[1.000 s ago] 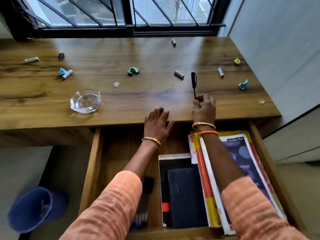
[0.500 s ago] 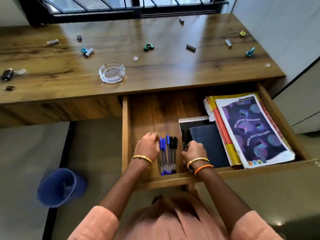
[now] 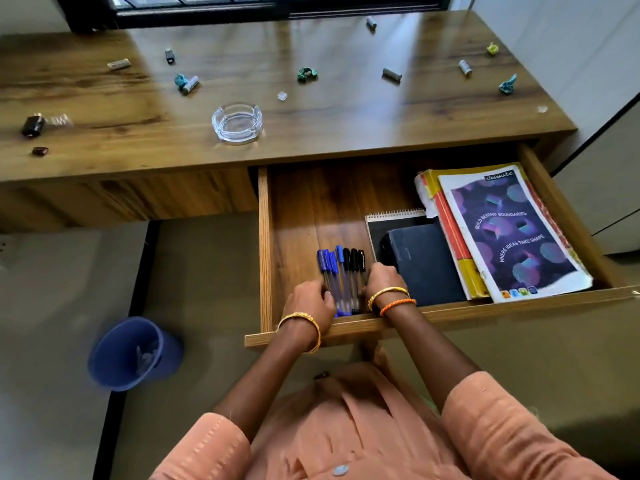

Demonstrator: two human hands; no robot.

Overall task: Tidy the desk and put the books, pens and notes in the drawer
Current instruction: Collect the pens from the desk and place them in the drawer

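A row of thin plastic pens lies side by side on the wooden floor of the open drawer, near its front left corner. Some have blue caps and some have black caps, and their clear barrels point toward the person.

The left hand sits at the left side of the row with its fingers curled in against the blue pens. The right hand sits at the right side with its fingers curled against the black pens. The pens are squeezed between the two hands. You cannot tell if any finger goes all the way round a pen.

Just right of the pens is a spiral notepad with a wire top. A dark, flat notebook lies on it. Next to that is a stack of books; the top one has a shiny purple cover.

The desk above is smooth brown wood. A round glass ashtray stands on it. Little crumpled paper balls and small grey rolls are scattered well apart.

A round blue bin stands on the floor to the left.
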